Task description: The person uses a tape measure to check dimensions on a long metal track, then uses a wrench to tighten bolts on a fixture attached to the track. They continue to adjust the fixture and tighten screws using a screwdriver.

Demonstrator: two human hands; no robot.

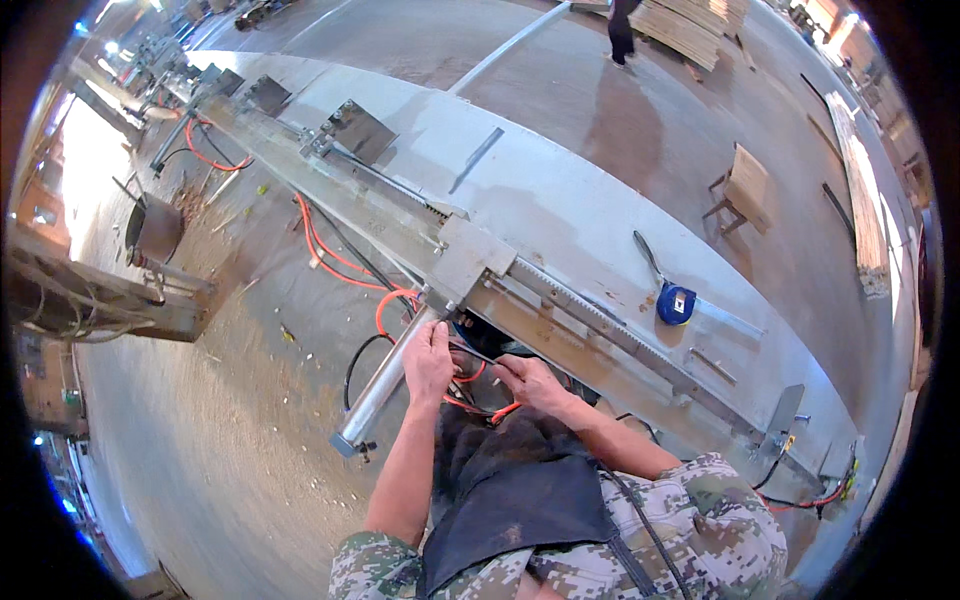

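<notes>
My left hand (428,362) is closed, fingertips pinched together against the upper end of a shiny metal cylinder (382,388). Whatever lies inside that pinch is hidden. A thin black length that looks like a hose (471,351) spans the gap between my hands. Its right end is gripped by my right hand (532,382), fingers curled around it. Orange hoses (393,300) and more black ones loop around the cylinder and beneath my hands. Directly beyond is a grey metal block (468,258) on the long machine rail, above the cylinder's upper end.
A blue tape measure (675,304) lies on the light grey machine table (590,215), beside a toothed rack (590,303). Past the table stand a small wooden stool (742,188) and a person (621,32). At left are a bucket (157,229) and a metal beam (100,297).
</notes>
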